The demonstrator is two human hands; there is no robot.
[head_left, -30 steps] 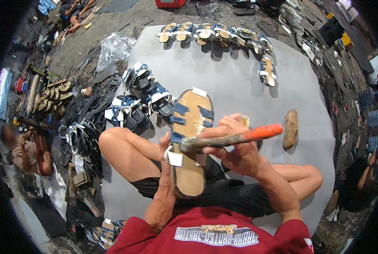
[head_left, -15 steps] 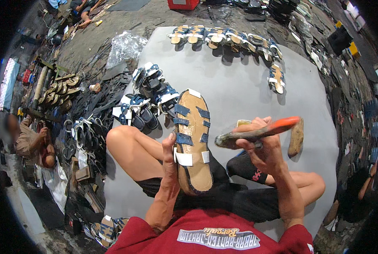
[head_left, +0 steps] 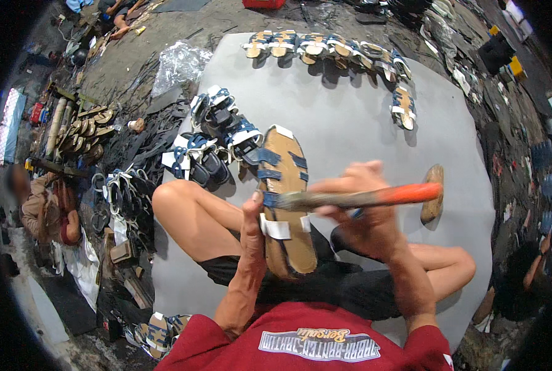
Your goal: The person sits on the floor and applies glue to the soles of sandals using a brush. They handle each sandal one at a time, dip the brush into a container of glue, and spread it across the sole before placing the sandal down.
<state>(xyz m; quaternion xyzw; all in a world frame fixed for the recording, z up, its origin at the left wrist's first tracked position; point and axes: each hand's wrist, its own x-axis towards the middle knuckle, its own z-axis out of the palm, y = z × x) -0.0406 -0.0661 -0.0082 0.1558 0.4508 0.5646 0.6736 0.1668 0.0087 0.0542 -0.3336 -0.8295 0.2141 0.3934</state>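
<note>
My left hand (head_left: 251,232) grips a sandal sole (head_left: 288,247) along its left edge. The sole is tan, with dark blue strap ends folded onto it and white strap pieces near the heel; its toe points away from me. In my right hand (head_left: 362,213), blurred by motion, lies a long tool (head_left: 405,195) with an orange-red end and a grey-brown end. I cannot make out its kind. Its grey end reaches over the sole beside a blue strap, close to my left thumb; whether it touches is unclear.
Sandals (head_left: 214,145) with blue and white straps lie piled at the left of the grey mat (head_left: 344,114). More sandals (head_left: 313,46) line its far edge, one (head_left: 403,108) apart. A wooden piece (head_left: 433,195) lies right. Another person (head_left: 50,207) sits far left.
My right hand has moved left, bringing the tool's grey end over the sole. The tool now lies nearly level. My left hand keeps its grip on the sandal sole.
</note>
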